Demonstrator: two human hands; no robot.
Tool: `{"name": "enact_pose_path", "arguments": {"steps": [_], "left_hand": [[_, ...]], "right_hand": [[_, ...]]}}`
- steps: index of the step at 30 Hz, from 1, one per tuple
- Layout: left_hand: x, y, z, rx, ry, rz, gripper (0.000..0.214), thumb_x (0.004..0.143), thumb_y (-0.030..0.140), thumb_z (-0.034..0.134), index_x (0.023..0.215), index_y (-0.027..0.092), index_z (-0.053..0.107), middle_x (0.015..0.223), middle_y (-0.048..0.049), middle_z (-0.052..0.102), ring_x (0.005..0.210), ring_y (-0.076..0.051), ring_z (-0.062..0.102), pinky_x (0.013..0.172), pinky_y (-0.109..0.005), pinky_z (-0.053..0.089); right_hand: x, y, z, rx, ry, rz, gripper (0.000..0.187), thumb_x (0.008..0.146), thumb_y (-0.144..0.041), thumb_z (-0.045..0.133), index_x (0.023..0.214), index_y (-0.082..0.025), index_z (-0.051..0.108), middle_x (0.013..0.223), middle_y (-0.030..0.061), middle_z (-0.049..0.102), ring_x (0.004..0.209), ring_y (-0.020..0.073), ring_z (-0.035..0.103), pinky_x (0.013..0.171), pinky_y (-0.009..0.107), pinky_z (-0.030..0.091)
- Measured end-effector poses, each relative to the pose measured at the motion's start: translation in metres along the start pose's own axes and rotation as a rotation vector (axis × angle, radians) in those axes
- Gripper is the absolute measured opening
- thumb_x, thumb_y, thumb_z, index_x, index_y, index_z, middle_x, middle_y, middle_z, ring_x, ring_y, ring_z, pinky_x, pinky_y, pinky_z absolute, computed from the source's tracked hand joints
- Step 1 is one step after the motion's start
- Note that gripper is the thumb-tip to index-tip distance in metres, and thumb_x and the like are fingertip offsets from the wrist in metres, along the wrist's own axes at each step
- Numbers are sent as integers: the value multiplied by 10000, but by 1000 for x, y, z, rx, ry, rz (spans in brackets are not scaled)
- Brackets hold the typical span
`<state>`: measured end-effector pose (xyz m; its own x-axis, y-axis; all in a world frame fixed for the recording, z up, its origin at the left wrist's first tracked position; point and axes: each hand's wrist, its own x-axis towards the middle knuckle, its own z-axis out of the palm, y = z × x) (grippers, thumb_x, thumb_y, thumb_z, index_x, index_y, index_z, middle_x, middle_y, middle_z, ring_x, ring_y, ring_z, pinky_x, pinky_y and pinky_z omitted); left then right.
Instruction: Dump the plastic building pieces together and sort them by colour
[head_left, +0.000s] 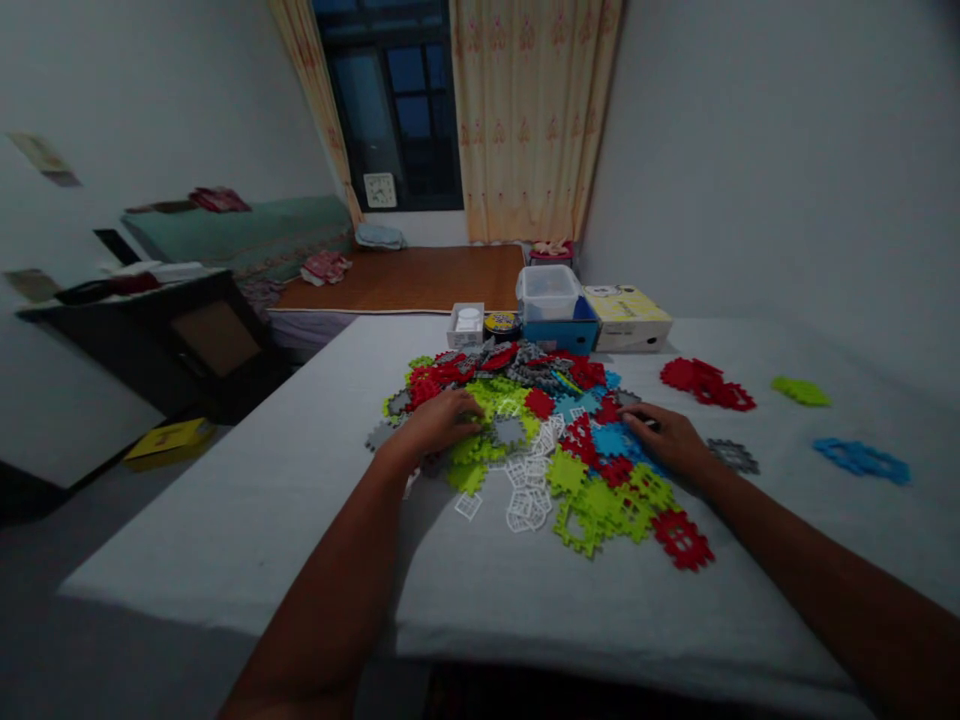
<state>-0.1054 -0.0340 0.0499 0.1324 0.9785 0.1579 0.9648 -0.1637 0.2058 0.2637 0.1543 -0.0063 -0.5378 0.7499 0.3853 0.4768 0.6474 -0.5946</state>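
Observation:
A heap of flat interlocking plastic tiles (540, 430) in red, green, blue, grey and white lies on a table covered with a white cloth (300, 500). My left hand (439, 420) rests on the heap's left side, fingers curled down over green and grey tiles. My right hand (667, 435) lies on the heap's right side, fingers bent over blue and red tiles. Whether either hand grips a tile is hidden by the fingers.
Separate small piles sit to the right: red tiles (705, 383), a green tile (801, 391), blue tiles (862, 460), a grey tile (733, 456). Boxes (626, 318) and a clear tub (549, 292) stand at the far edge. A bed (405, 275) lies beyond.

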Motion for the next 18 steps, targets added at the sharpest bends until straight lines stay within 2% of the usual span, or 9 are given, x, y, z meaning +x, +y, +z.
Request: {"name": "enact_pose_path", "arguments": {"steps": [2, 5, 8, 10, 12, 14, 16, 18], "left_hand": [[-3, -4, -3, 62, 1, -94, 194, 860, 279, 627, 1025, 247, 724, 1097, -58, 699, 1015, -227, 644, 865, -315, 497], [-6, -11, -8, 163, 18, -236, 212, 850, 192, 582, 982, 245, 740, 1058, -62, 723, 991, -241, 657, 837, -321, 492], [-7, -11, -9, 194, 11, -271, 248, 853, 169, 544, 985, 248, 738, 1057, -60, 729, 985, -238, 660, 836, -318, 487], [-5, -8, -9, 205, 22, -259, 247, 867, 186, 533, 993, 254, 735, 1061, -57, 725, 988, -230, 655, 833, -307, 485], [-4, -3, -7, 212, 41, -231, 254, 886, 194, 517, 1006, 260, 730, 1061, -54, 719, 1001, -219, 646, 843, -295, 480], [-4, -1, -6, 211, 56, -205, 262, 902, 200, 502, 1023, 263, 726, 1064, -53, 716, 1019, -212, 638, 857, -288, 476], [-4, 0, -6, 209, 67, -200, 267, 908, 202, 496, 1036, 261, 722, 1081, -54, 712, 1030, -210, 635, 860, -289, 477], [-5, 0, -5, 210, 73, -214, 274, 905, 195, 495, 1047, 261, 720, 1099, -53, 709, 1030, -213, 637, 850, -293, 483]], "right_hand": [[5, -10, -2, -15, 37, -37, 318, 876, -421, 530, 986, -203, 734, 973, 66, 755, 835, 227, 697, 714, 338, 547], [19, -30, -5, -43, 32, -135, 273, 877, -385, 541, 970, -212, 731, 947, 62, 748, 811, 214, 686, 732, 341, 540], [37, -59, 0, -62, -8, -222, 238, 874, -343, 555, 978, -218, 729, 929, 64, 739, 804, 211, 675, 741, 345, 536], [44, -83, 13, -30, -113, -287, 240, 891, -327, 546, 1017, -221, 720, 978, 69, 736, 833, 210, 676, 746, 342, 536], [46, -106, 31, 5, -281, -387, 268, 897, -335, 573, 1108, -222, 694, 1084, 83, 720, 932, 221, 668, 813, 359, 531], [43, -124, 52, -6, -428, -502, 431, 842, -372, 678, 1241, -219, 632, 1234, 114, 664, 1107, 260, 613, 944, 415, 486], [38, -135, 68, -56, -517, -563, 666, 752, -394, 779, 1351, -210, 551, 1339, 146, 596, 1225, 304, 534, 1022, 469, 426], [34, -140, 76, -103, -570, -557, 721, 734, -367, 797, 1380, -205, 521, 1358, 156, 575, 1242, 318, 514, 1023, 477, 419]]}}
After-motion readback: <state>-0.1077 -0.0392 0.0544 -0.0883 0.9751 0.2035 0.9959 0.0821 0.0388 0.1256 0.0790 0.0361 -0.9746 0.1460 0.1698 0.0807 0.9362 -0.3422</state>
